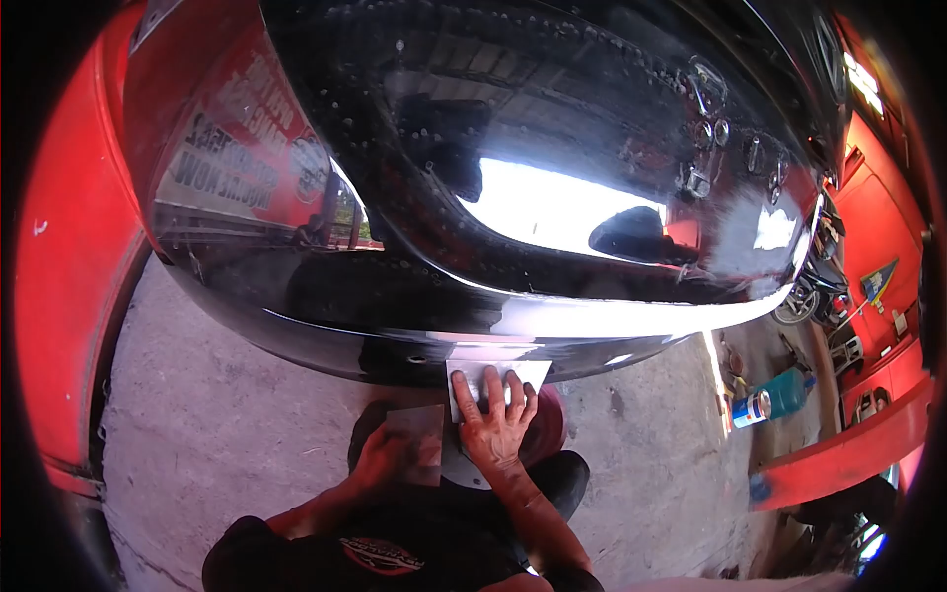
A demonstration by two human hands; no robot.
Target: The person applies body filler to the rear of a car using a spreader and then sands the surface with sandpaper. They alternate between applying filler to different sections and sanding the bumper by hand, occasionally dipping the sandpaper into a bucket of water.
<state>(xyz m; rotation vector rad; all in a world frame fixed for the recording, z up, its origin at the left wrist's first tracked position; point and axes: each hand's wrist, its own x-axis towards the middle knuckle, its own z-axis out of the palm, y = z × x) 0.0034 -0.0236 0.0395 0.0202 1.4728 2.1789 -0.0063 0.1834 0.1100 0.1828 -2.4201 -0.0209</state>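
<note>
Bumper (326, 340), reflected “INQUIRE NOW” (225, 189), right hand (495, 422) open on sheet (536, 371), left hand (383, 454) around card (425, 434)

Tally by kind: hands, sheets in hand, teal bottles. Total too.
Hands: 2 (left hand, right hand)
Sheets: 2 (darker sheet in the left, pale sheet under the right at the bumper)
Teal bottles: 1 (bottle on the right)
Total: 5
</note>
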